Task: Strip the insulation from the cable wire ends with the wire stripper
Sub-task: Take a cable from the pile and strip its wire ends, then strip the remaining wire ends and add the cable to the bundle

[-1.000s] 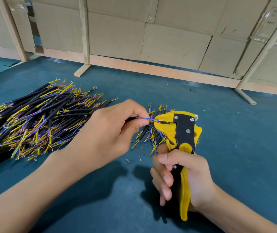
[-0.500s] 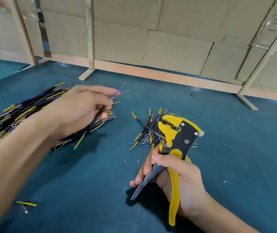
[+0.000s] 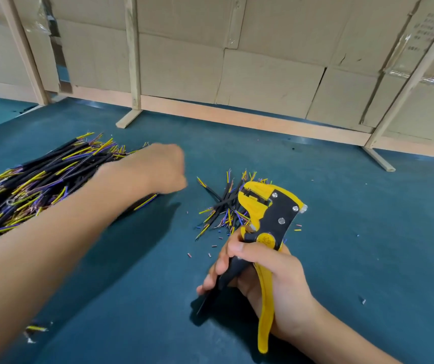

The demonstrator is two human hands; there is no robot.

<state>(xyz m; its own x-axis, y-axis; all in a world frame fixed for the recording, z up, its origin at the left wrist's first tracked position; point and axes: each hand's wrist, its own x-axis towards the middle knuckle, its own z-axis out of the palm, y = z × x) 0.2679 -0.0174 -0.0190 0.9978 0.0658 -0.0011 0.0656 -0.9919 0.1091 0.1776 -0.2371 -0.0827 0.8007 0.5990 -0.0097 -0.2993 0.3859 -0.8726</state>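
the right hand (image 3: 271,279) holds the wire stripper (image 3: 265,222) by its handles, fingers curled round the black handle and palm against the yellow one. the handles stand spread apart and the tool head points up and away, its mouth empty. the tool is raised above the blue table (image 3: 355,245), just in front of the small pile of cables (image 3: 226,206).

the left hand (image 3: 163,170) is reached out over the near end of the large pile of cables (image 3: 39,185) at the left. it is blurred and seen from the back; its fingers curl under, but whether it has hold of a cable cannot be told.

short snippets of insulation (image 3: 210,248) lie scattered on the table between the small pile and the right hand.

judgement: the step in hand is fetching the next cable from the large pile. to do it well, one cable only should be taken, gripped on its black sheath close to the coloured wire ends so that they stay stiff. the stripper should be kept with handles released and mouth facing the left hand. one wire end at a time should be seated fully and squarely in the mouth before squeezing; a skewed or shallow entry would likely nick the strands or leave insulation behind.
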